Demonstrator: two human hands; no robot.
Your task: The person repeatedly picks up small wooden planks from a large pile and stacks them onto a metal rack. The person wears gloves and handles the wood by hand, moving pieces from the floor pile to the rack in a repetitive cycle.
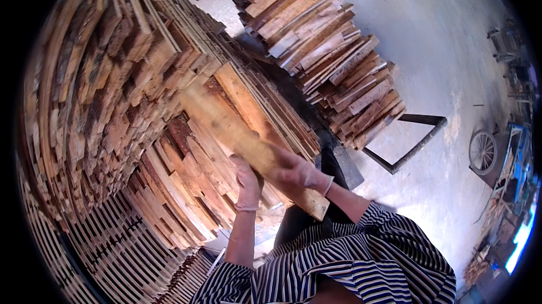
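Between my two gloved hands is a wooden plank (228, 129), tilted across the picture and smeared by motion at its far end. My left hand (247, 178) is closed round its left edge, thumb up. On the other side my right hand (296, 169) grips it nearer my body, and the plank's near end (317, 205) juts out below that wrist. Beneath the plank lies a low pile of boards (192, 168). A tall stack of boards (107, 72) rises on the left, close to the plank's far end.
Another long stack of boards (333, 50) stands at the far middle. A dark metal frame (395, 165) lies on the pale floor (429, 61) beside it. Farther right are a spoked wheel (483, 151) and a blue metal rack (511, 163). Slatted strips (113, 247) fill the lower left.
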